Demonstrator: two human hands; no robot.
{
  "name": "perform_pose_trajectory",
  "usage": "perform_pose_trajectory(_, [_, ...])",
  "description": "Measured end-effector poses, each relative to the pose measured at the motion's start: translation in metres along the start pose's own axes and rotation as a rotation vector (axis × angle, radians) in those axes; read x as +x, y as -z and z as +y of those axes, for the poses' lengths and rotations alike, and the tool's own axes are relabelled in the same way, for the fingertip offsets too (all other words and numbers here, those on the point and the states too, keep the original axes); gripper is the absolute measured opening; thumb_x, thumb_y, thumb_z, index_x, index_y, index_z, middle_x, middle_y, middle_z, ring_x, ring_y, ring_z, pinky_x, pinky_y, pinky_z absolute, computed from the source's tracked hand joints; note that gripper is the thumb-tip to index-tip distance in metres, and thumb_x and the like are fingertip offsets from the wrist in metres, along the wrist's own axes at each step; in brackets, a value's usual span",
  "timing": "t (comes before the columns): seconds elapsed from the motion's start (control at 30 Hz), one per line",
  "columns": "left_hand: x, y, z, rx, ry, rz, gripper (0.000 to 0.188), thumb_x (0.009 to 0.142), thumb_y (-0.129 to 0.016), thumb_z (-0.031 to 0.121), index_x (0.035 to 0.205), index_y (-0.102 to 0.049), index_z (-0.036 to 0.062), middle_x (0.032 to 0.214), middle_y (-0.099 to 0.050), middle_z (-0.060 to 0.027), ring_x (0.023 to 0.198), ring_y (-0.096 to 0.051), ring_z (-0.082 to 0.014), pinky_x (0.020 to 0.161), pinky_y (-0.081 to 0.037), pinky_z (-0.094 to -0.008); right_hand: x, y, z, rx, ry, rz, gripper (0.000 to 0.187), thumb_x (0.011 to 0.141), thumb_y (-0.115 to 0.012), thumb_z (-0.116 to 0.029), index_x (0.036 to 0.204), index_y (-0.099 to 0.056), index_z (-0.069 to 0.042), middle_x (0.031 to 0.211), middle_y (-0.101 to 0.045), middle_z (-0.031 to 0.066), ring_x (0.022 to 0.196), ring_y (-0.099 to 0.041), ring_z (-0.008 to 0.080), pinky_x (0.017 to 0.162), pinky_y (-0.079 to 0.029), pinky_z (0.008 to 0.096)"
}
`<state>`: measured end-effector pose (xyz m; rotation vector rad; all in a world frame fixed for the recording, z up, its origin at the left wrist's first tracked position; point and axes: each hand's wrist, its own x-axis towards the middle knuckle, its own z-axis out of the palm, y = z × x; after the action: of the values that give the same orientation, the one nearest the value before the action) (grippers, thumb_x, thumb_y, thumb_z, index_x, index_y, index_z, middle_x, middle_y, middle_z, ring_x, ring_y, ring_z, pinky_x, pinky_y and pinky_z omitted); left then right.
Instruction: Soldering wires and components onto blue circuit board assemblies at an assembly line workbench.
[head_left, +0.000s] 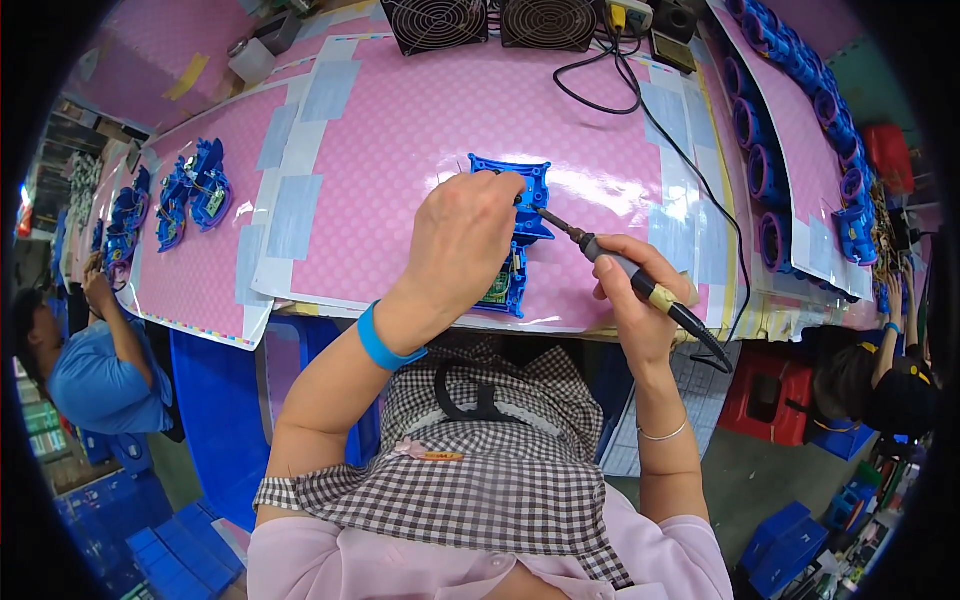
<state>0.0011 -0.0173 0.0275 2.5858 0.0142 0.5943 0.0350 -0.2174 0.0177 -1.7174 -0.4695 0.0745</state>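
My right hand (645, 300) grips a soldering iron (628, 268) by its dark handle, which has a yellow band. The iron's tip points left into an open blue plastic housing (510, 163) lying on the pink mat. Over that housing, my left hand (460, 235) is closed in a pinch close to the tip. What its fingers hold is hidden behind them. Toward me, partly covered by the left hand and wrist, lies another blue housing part (519, 285) with a green circuit board (497, 291) in it.
Two black fans (437, 22) stand at the far edge. The iron's black cable (735, 215) runs along the right side. Blue assemblies with boards (208, 195) sit at the left, and round blue housings (765, 175) line the right rack. Co-workers sit at both sides.
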Motion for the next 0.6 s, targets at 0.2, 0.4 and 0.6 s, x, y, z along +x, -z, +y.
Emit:
perform_pose_trajectory(0.2, [0.003, -0.007, -0.004, 0.014, 0.001, -0.019, 0.015, 0.076, -0.065, 0.004, 0.092, -0.065, 0.0039, 0.078, -0.065, -0.0104, 0.075, -0.064, -0.0294, 0.067, -0.049, -0.0398, 0.001, -0.001, 0.012, 0.006, -0.003, -0.014, 0.020, 0.085, -0.065, -0.003, 0.104, -0.066, 0.004, 0.079, -0.067, 0.0062, 0.062, -0.062, 0.0084, 0.055, -0.048, 0.0191])
perform_pose_trajectory(0.4, [0.004, -0.009, -0.004, 0.033, 0.010, -0.037, 0.014, 0.077, -0.066, 0.005, 0.091, -0.065, 0.0035, 0.077, -0.066, -0.0110, 0.075, -0.064, -0.0292, 0.066, -0.049, -0.0398, 0.001, -0.001, 0.012, -0.013, 0.016, -0.020, 0.020, 0.084, -0.065, -0.002, 0.103, -0.066, 0.004, 0.078, -0.067, 0.0063, 0.061, -0.061, 0.0084, 0.055, -0.048, 0.0192])
perform_pose_trajectory(0.6, [0.000, 0.017, -0.006, -0.275, 0.178, 0.234, 0.012, 0.079, -0.070, 0.008, 0.090, -0.070, 0.0037, 0.076, -0.063, -0.0107, 0.065, -0.059, -0.0247, 0.060, -0.045, -0.0344, 0.003, 0.002, 0.007, -0.034, 0.053, 0.014, 0.019, 0.083, -0.066, -0.002, 0.101, -0.068, 0.003, 0.078, -0.067, 0.0058, 0.060, -0.062, 0.0086, 0.055, -0.048, 0.0193])
